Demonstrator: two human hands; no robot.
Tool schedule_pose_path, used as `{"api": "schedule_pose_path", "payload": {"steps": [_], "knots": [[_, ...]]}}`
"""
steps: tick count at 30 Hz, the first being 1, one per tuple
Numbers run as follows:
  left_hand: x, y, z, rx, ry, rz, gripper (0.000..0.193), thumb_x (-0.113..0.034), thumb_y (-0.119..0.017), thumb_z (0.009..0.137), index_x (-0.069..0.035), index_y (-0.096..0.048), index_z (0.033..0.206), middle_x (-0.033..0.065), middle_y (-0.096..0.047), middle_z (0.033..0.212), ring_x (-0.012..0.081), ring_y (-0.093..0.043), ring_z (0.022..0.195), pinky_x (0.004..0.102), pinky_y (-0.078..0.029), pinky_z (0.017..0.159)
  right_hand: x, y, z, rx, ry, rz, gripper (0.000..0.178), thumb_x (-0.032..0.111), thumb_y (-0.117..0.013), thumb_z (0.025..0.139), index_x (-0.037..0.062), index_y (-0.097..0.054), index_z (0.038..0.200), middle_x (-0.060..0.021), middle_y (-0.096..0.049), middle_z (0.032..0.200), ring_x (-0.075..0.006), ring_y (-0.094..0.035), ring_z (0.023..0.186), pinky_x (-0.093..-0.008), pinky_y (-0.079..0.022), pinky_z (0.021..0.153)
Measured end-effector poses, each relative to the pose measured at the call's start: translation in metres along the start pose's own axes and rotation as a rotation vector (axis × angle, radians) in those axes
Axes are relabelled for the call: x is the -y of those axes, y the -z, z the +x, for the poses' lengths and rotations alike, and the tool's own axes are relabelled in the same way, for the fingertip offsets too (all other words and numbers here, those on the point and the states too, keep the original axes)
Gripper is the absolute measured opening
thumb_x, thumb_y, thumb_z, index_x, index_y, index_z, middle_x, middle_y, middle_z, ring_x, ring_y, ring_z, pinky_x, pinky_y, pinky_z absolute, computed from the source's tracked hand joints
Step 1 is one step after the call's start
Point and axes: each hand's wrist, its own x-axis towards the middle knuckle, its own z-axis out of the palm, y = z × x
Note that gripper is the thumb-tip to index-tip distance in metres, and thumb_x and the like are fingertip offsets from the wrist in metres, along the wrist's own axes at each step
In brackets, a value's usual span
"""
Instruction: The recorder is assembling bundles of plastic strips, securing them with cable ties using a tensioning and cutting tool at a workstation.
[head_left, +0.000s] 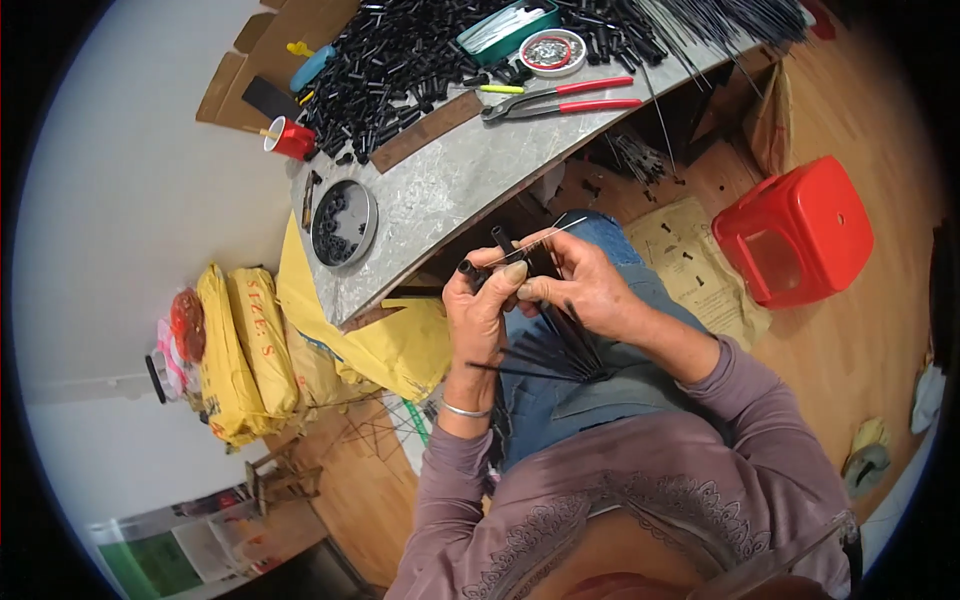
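Observation:
My left hand (pixel 482 305) is closed around short black tubes (pixel 468 268), with its thumb pressed toward my right fingertips. My right hand (pixel 588 288) meets it above my lap and pinches thin pale wires (pixel 560 229), whose ends stick out past the knuckles. Another black tube (pixel 500 238) points up between the two hands. Below the hands, a fan of thin black rods (pixel 545 350) lies across my jeans. The fingers cover where the wires and tubes meet.
A grey worktop (pixel 430 215) holds a heap of black tubes (pixel 400 60), red-handled cutters (pixel 560 100), a round tin (pixel 345 222) of small black rings and a red cup (pixel 290 138). A red stool (pixel 800 232) stands right; yellow sacks (pixel 245 350) lean left.

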Motion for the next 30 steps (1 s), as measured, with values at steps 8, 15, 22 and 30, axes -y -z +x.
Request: {"api": "schedule_pose_path", "payload": {"steps": [8,15,22,30], "knots": [[-0.011,0.001,0.001,-0.001,-0.013,0.007,0.023,-0.018,-0.064,0.089,-0.001,-0.063,0.105,-0.0039,-0.053,0.072,0.0034,-0.043,0.060,0.0178,-0.032,0.053,0.003,-0.009,-0.001,-0.105,-0.051,0.040,0.043,0.003,-0.063,0.086,-0.0006,-0.043,0.124,-0.0070,-0.060,0.088,-0.0131,-0.061,0.068,-0.0276,-0.053,0.059],[-0.058,-0.005,0.037,0.041,-0.042,-0.385,0.044,-0.033,-0.055,0.095,0.001,-0.052,0.121,0.0003,-0.056,0.082,0.0134,-0.057,0.087,0.0286,-0.045,0.079,-0.004,-0.013,0.004,-0.129,-0.088,-0.038,0.046,0.005,-0.064,0.086,0.0019,-0.041,0.126,-0.0049,-0.056,0.081,-0.0126,-0.058,0.065,-0.0269,-0.053,0.057],[-0.044,0.012,0.042,0.347,0.150,-0.103,0.037,-0.028,-0.063,0.090,0.001,-0.062,0.113,0.0030,-0.063,0.090,0.0102,-0.058,0.086,0.0251,-0.046,0.080,-0.004,-0.021,0.006,-0.091,-0.078,-0.098,0.033,0.006,-0.061,0.087,0.0013,-0.046,0.116,-0.0043,-0.055,0.076,-0.0114,-0.056,0.064,-0.0255,-0.049,0.055],[-0.040,0.019,0.043,0.269,0.039,-0.093,0.035,-0.025,-0.066,0.088,0.000,-0.061,0.112,0.0044,-0.063,0.093,0.0101,-0.059,0.081,0.0227,-0.049,0.075,-0.001,-0.026,0.009,-0.107,-0.112,-0.052,0.019,0.008,-0.060,0.087,0.0019,-0.052,0.103,-0.0040,-0.054,0.072,-0.0121,-0.054,0.061,-0.0256,-0.047,0.055]]}}
